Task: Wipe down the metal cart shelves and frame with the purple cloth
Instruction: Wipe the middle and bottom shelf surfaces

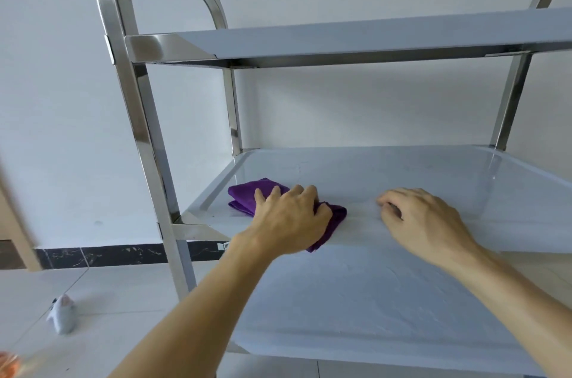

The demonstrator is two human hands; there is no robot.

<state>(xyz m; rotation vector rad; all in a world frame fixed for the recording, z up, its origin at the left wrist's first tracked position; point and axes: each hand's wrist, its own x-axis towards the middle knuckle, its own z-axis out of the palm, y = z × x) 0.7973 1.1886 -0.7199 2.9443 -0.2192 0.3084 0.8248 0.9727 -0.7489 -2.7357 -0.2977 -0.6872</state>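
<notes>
Metal cart (161, 142): steel frame; upper shelf (356, 37) above middle shelf (387, 170). Lower shelf (356, 300): nearest the camera, wrinkled pale covering. Left hand (291, 216): fingers spread flat, pressing the cloth. Right hand (424, 223): fingers loosely curled, holding nothing, resting at middle shelf's front edge. Purple cloth (244, 195): folded, near middle shelf's front-left corner.
</notes>
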